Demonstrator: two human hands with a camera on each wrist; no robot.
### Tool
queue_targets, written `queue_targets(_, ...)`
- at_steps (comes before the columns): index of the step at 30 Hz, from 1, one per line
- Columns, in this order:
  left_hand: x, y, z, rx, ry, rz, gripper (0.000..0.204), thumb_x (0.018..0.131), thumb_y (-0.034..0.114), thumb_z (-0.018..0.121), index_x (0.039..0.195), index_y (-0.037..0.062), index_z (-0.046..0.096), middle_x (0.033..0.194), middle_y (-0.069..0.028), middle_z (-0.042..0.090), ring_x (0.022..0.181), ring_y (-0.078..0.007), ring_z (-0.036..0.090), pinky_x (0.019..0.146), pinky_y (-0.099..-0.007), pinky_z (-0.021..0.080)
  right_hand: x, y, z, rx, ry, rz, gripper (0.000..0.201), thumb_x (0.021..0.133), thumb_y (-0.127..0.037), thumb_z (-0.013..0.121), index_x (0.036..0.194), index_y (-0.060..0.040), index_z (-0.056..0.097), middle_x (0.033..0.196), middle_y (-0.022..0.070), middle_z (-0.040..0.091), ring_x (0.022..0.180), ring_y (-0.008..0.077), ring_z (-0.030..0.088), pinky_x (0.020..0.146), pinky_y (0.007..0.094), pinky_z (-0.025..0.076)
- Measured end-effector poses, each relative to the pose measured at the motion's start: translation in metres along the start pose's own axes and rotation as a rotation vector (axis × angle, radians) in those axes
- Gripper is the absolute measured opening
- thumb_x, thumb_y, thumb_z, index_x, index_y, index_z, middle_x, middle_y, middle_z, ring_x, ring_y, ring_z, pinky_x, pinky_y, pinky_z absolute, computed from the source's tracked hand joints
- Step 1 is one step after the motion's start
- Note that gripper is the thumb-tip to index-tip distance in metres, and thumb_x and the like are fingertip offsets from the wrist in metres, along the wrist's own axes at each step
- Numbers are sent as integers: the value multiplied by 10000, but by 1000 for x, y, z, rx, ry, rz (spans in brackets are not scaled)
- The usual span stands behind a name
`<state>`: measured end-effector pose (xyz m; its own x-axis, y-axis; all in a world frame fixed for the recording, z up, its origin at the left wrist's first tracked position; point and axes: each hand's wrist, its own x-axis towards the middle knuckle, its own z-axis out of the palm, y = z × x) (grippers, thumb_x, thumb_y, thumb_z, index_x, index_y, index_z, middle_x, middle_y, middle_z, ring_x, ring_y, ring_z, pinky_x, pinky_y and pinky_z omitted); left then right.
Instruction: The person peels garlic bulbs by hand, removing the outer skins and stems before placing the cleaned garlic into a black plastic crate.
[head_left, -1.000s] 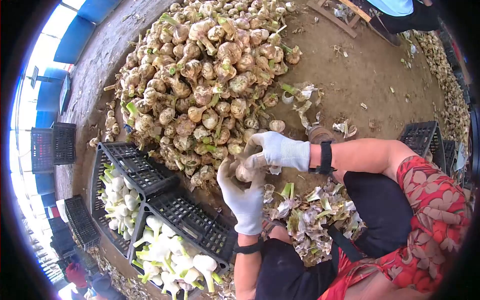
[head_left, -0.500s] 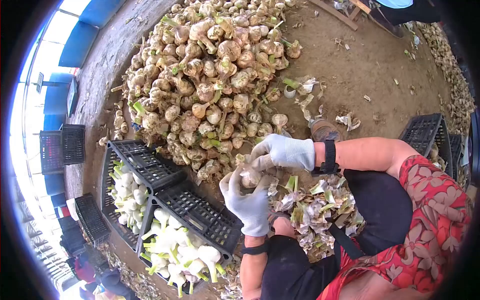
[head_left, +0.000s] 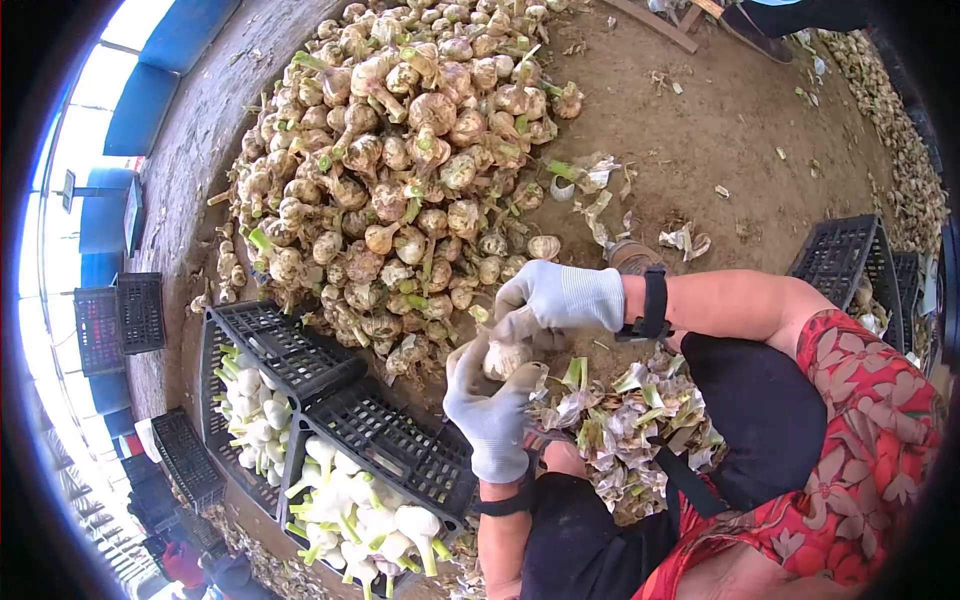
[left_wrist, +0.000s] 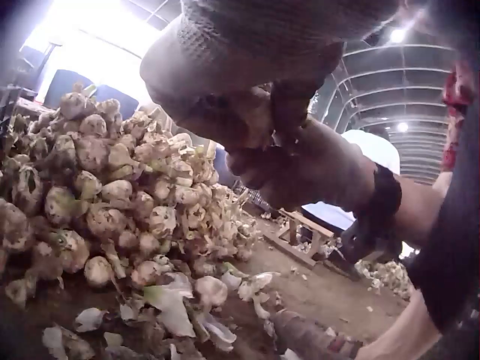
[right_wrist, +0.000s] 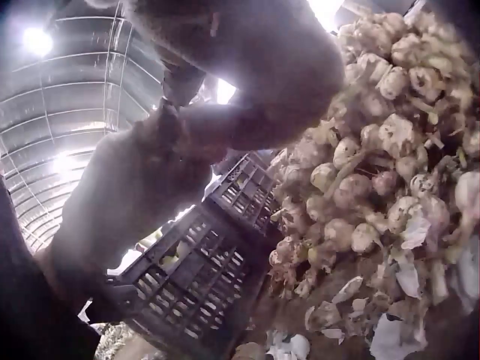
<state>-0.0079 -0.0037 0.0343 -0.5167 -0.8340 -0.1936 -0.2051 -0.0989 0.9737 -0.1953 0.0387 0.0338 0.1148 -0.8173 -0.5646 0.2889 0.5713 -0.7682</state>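
Grey-white-gloved left hand (head_left: pixel 490 415) curls round 1 pale, roundish garlic bulb (head_left: pixel 507 360); matching right hand (head_left: pixel 572 298), at 1 o'clock, pinches it, fingertips hidden

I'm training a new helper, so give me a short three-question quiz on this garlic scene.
1. True or false: the left grip holds a bulb.
2. Which bulbs look whiter, those in the near crate or those in the pile?
3. Pick one: the heap of skins lies A, in the near crate; B, between the legs; C, atop the pile.
Key: 1, true; 2, those in the near crate; 3, B.
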Motion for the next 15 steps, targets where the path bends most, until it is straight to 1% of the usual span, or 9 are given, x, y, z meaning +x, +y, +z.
queue_targets(1, 0, 2, 0, -117, -16, -83, 542, 648, -72, 723, 1174, -99, 595, 1099, -48, 576, 975, -154, 593, 899, -285, 468, 3, 10, -6, 39, -48, -44, 288, 849, -301, 715, 933, -28, 677, 695, 16, 640, 587, 76, 578, 538, 234, 454)
queue_targets(4, -1, -5, 1, -228, 24, -155, 538, 657, -70, 729, 1175, -108, 588, 1102, -58, 575, 969, -160, 604, 894, -272, 469, 7, 22, -11, 79, -69, -105, 341, 853, -353, 702, 1005, -48, 678, 696, 23, 643, 550, 94, 590, 482, 235, 456)
queue_targets(5, -1, -4, 2, -173, 40, -115, 537, 656, -67, 738, 1171, -105, 590, 1093, -56, 576, 968, -157, 600, 888, -270, 471, 2, 16, -11, 61, -58, -83, 332, 861, -320, 686, 1046, -45, 677, 711, 19, 650, 559, 88, 596, 488, 240, 463)
queue_targets(7, 1, 1, 7, -63, 72, -31, 535, 656, -61, 755, 1164, -101, 594, 1075, -54, 577, 966, -150, 592, 878, -265, 474, -4, 7, -7, -42, -37, -140, 316, 858, -284, 672, 1053, -35, 677, 714, 26, 652, 559, 90, 599, 486, 244, 460)
queue_targets(8, 2, 1, 7, 44, 80, 45, 542, 643, -55, 769, 1156, -97, 598, 1060, -55, 577, 962, -153, 589, 874, -268, 475, -5, 4, -6, -93, -26, -169, 309, 857, -266, 665, 1057, -30, 676, 715, 30, 653, 559, 91, 600, 485, 246, 459)
queue_targets(10, 2, -1, 7, 255, 97, 194, 557, 619, -43, 798, 1140, -88, 606, 1029, -57, 577, 954, -159, 584, 865, -273, 477, 6, 13, -7, -231, 21, -314, 309, 842, -229, 653, 1060, -11, 670, 710, 49, 653, 571, 100, 603, 498, 261, 466)
queue_targets(11, 3, 3, 7, 397, 99, 311, 593, 573, -14, 830, 1128, -43, 624, 996, -71, 570, 937, -186, 583, 835, -292, 484, 9, 14, -6, -299, 44, -385, 310, 835, -211, 648, 1062, -2, 667, 707, 58, 653, 578, 105, 604, 504, 269, 469)
queue_targets(14, 3, 13, 10, 538, 101, 379, 615, 537, 5, 839, 1120, 8, 642, 1000, -96, 571, 916, -235, 597, 809, -322, 492, 6, 13, -5, -392, 115, -461, 304, 792, -178, 633, 1022, 20, 658, 707, 140, 658, 624, 220, 647, 571, 337, 498)
queue_targets(15, 3, 11, 10, 572, 112, 392, 612, 537, 13, 841, 1116, 20, 646, 997, -100, 572, 907, -244, 598, 799, -328, 494, 5, 12, -3, -479, 163, -483, 299, 783, -175, 629, 1004, 24, 656, 733, 167, 657, 667, 263, 651, 609, 360, 504)
